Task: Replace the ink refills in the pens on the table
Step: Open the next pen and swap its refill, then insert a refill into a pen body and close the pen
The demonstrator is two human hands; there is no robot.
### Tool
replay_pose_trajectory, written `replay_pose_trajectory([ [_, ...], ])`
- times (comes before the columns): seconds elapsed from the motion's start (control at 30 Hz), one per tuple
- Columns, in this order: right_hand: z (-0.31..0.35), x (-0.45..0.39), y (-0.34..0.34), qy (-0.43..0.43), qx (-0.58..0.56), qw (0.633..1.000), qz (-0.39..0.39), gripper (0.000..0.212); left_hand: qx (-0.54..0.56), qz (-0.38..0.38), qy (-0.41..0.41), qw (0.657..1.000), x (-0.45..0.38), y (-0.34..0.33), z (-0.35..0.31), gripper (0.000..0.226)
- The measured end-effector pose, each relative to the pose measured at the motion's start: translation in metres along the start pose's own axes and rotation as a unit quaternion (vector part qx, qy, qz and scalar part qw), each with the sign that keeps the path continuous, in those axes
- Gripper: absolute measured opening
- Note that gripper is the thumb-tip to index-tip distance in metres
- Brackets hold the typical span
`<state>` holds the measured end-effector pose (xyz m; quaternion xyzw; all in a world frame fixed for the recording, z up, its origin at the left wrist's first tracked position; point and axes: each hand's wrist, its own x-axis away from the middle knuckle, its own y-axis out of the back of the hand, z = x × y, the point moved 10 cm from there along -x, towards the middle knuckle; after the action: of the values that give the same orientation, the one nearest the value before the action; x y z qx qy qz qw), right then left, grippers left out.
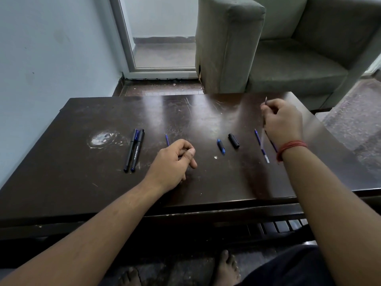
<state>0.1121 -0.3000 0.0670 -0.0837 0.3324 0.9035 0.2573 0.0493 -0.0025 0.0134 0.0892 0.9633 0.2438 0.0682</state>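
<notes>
Currently the right hand (282, 122) pinches one refill (265, 112) near the table (82, 182) right edge; left hand (175, 162) rests loosely curled, holding nothing. One pen lies dismantled; two capped pens (134, 150) await.

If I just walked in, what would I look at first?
Probably the two hands over the dark table: the right hand pinches a thin refill at the far right, while the left hand rests loosely curled mid-table. Next, two whole pens lying together at left, and a small black cap between the hands.
</notes>
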Motion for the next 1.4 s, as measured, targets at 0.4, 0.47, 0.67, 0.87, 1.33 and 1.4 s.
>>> replay_pose_trajectory([
  [0.4, -0.066, -0.011, -0.038, -0.018, 0.308, 0.944, 0.113, 0.021, -0.022, 0.004, -0.002, 1.0, 0.001, -0.001, 0.004, 0.012],
  [0.47, -0.07, -0.012, -0.038, -0.021, 0.312, 0.943, 0.114, 0.023, -0.023, 0.004, -0.005, 1.0, 0.0, -0.001, 0.004, 0.012],
  [0.67, -0.074, -0.013, -0.038, -0.038, 0.311, 0.942, 0.119, 0.027, -0.024, 0.007, -0.004, 1.0, 0.001, -0.002, 0.004, 0.013],
  [0.87, -0.073, -0.011, -0.037, -0.044, 0.311, 0.941, 0.123, 0.024, -0.026, 0.008, -0.004, 1.0, 0.002, -0.002, 0.003, 0.013],
  [1.33, 0.081, 0.074, -0.091, 0.167, 0.189, 0.949, 0.188, 0.017, 0.138, -0.047, 0.064, 0.987, -0.006, 0.016, 0.013, 0.014],
  [1.4, 0.087, 0.087, -0.108, 0.18, 0.191, 0.939, 0.222, 0.018, 0.179, -0.096, 0.078, 0.976, -0.008, 0.035, 0.016, 0.016],
])
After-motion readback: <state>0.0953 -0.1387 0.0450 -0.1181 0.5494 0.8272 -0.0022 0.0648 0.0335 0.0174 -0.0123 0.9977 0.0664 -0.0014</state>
